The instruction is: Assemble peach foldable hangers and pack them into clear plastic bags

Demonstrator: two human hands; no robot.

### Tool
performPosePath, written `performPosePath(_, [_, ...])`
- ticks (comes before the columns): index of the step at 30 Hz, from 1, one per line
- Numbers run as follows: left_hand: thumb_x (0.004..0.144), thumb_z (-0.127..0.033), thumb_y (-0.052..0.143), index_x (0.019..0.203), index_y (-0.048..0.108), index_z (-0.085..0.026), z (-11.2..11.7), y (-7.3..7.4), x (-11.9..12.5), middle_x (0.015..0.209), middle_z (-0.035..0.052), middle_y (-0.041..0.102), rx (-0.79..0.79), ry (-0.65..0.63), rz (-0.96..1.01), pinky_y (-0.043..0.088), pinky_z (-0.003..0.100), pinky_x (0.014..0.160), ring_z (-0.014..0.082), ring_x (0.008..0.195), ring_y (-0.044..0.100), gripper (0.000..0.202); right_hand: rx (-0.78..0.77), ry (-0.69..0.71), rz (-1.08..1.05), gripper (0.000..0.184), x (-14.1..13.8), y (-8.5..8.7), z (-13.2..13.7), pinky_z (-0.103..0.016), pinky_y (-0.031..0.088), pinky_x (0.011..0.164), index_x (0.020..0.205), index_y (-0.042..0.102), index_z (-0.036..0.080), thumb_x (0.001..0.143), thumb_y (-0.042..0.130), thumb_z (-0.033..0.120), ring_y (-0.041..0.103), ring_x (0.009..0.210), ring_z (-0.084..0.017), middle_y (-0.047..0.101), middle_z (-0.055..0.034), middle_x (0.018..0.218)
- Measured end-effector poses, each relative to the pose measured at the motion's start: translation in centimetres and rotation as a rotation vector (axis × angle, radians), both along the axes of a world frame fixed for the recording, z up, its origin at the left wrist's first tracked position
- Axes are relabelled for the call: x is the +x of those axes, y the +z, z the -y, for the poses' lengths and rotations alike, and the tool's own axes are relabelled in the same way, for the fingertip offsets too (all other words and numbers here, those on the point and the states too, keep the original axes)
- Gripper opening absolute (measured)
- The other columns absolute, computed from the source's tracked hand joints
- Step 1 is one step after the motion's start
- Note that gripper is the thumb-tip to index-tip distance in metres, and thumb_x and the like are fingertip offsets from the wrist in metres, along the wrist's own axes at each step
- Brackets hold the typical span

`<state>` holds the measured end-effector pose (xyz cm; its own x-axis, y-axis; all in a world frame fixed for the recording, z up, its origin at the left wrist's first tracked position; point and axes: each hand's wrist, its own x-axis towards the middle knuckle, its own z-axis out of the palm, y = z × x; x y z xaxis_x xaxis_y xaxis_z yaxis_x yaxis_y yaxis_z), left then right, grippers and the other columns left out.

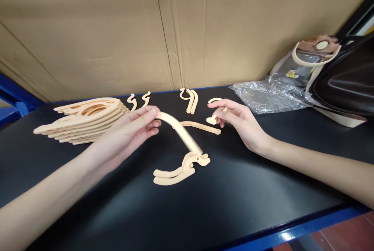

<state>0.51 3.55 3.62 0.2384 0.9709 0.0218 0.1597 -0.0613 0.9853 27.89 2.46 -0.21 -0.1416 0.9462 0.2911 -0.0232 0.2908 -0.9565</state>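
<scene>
My left hand (137,124) pinches one end of a curved beige hanger arm (179,131), which slants down to the right. The arm's lower end is over a pair of short beige hanger pieces (175,177) on the table; whether they touch cannot be told. In my right hand (241,120) is a beige hanger hook (210,121), held between thumb and fingers, partly hidden by them. Between both hands another hanger arm (201,127) lies flat. A stack of beige plastic hangers (87,120) sits beside my left hand, partly covered by the forearm.
Small hook pieces (146,98) and more hanger arms (193,102) lie near the cardboard wall (117,29). At the right are a clear plastic bag (263,97), a bottle with a strap (306,64) and a black bag (347,75). The black table (263,200) has a blue edge.
</scene>
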Motion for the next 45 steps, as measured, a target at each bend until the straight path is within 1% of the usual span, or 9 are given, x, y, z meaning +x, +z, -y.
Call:
performPosePath(5, [0.102, -0.037, 0.049, 0.087, 0.059, -0.021, 0.9, 0.0, 0.1, 0.089, 0.0045, 0.063, -0.147, -0.067, 0.181, 0.06, 0.03, 0.085, 0.0147, 0.081, 0.064, 0.025, 0.033, -0.028, -0.022, 0.022, 0.1, 0.0, -0.2, -0.025, 0.046, 0.068, 0.108, 0.071, 0.024, 0.086, 0.069, 0.022, 0.058, 0.071, -0.011, 0.064, 0.0033, 0.078])
performPosePath(9, [0.102, -0.039, 0.05, 0.09, 0.058, -0.022, 1.9, 0.7, -0.1, 0.08, 0.0008, 0.058, -0.171, -0.056, 0.194, 0.059, 0.024, 0.067, 0.0112, 0.068, 0.058, 0.023, -0.018, -0.023, -0.008, 0.021, -0.4, 0.5, 0.0, -0.026, 0.045, 0.066, 0.103, 0.072, 0.023, 0.082, 0.073, 0.023, 0.057, 0.072, -0.012, 0.064, 0.0027, 0.079])
performPosePath(12, [0.1, -0.044, 0.053, 0.091, 0.06, -0.021, 2.6, 1.1, -0.2, 0.063, -0.0053, 0.039, -0.129, -0.013, 0.072, 0.036, 0.017, 0.038, 0.0059, 0.045, 0.033, 0.026, -0.118, 0.033, -0.071, 0.027, -1.1, 0.7, 0.4, -0.026, 0.044, 0.063, 0.108, 0.071, 0.024, 0.081, 0.072, 0.021, 0.054, 0.069, -0.011, 0.062, 0.0032, 0.078])
performPosePath(15, [0.099, -0.053, 0.048, 0.094, 0.063, -0.02, 3.4, 1.3, 0.1, 0.055, -0.008, 0.031, -0.028, -0.046, -0.117, 0.017, 0.019, 0.034, 0.0055, 0.04, 0.018, 0.037, -0.157, 0.079, -0.092, 0.03, -1.9, 0.8, 0.7, -0.026, 0.042, 0.061, 0.111, 0.071, 0.026, 0.081, 0.073, 0.021, 0.052, 0.067, -0.011, 0.062, 0.0037, 0.078])
performPosePath(26, [0.094, -0.033, 0.053, 0.095, 0.053, -0.025, 4.6, -0.8, 1.0, 0.064, -0.007, 0.053, 0.417, -0.096, -0.434, 0.038, 0.019, 0.046, 0.0094, 0.05, 0.043, 0.008, -0.127, 0.171, -0.09, 0.009, -3.5, 1.2, 1.3, -0.025, 0.047, 0.065, 0.092, 0.075, 0.023, 0.083, 0.076, 0.025, 0.058, 0.068, -0.01, 0.066, 0.0027, 0.077])
performPosePath(30, [0.099, -0.034, 0.049, 0.107, 0.062, -0.024, 4.1, -1.3, 0.6, 0.072, -0.0045, 0.063, 0.483, -0.164, -0.48, 0.046, 0.02, 0.054, 0.0111, 0.058, 0.057, 0.018, -0.118, 0.189, -0.08, 0.008, -3.4, 0.7, 1.3, -0.024, 0.047, 0.063, 0.089, 0.075, 0.022, 0.084, 0.077, 0.027, 0.059, 0.07, -0.01, 0.067, 0.0024, 0.077])
performPosePath(36, [0.104, -0.037, 0.038, 0.127, 0.063, -0.024, 3.4, -2.4, 0.2, 0.08, -0.0005, 0.072, 0.81, -0.183, -0.785, 0.048, 0.026, 0.066, 0.0164, 0.069, 0.065, 0.036, -0.13, 0.288, -0.029, 0.008, -3.3, 0.7, 1.5, -0.025, 0.05, 0.063, 0.09, 0.076, 0.022, 0.084, 0.077, 0.028, 0.058, 0.065, -0.01, 0.066, 0.0025, 0.077])
performPosePath(41, [0.105, -0.037, 0.035, 0.097, 0.063, -0.021, 3.6, -3.1, 0.1, 0.058, -0.0059, 0.06, 0.851, -0.194, -0.79, 0.034, 0.021, 0.047, 0.0097, 0.044, 0.051, 0.033, -0.184, 0.348, 0.004, 0.006, -3.4, 0.7, 1.3, -0.026, 0.049, 0.063, 0.086, 0.074, 0.02, 0.085, 0.073, 0.026, 0.058, 0.067, -0.011, 0.065, 0.0015, 0.076])
performPosePath(45, [0.097, -0.022, 0.039, 0.07, 0.036, -0.022, 3.9, -2.9, 0.2, 0.048, -0.0096, 0.034, 0.952, -0.258, -0.705, 0.023, 0.022, 0.042, 0.0077, 0.037, 0.031, 0.028, -0.191, 0.396, 0.019, 0.008, -3.4, 0.7, 1.3, -0.026, 0.049, 0.065, 0.087, 0.066, 0.02, 0.087, 0.071, 0.026, 0.058, 0.067, -0.01, 0.064, 0.0021, 0.079])
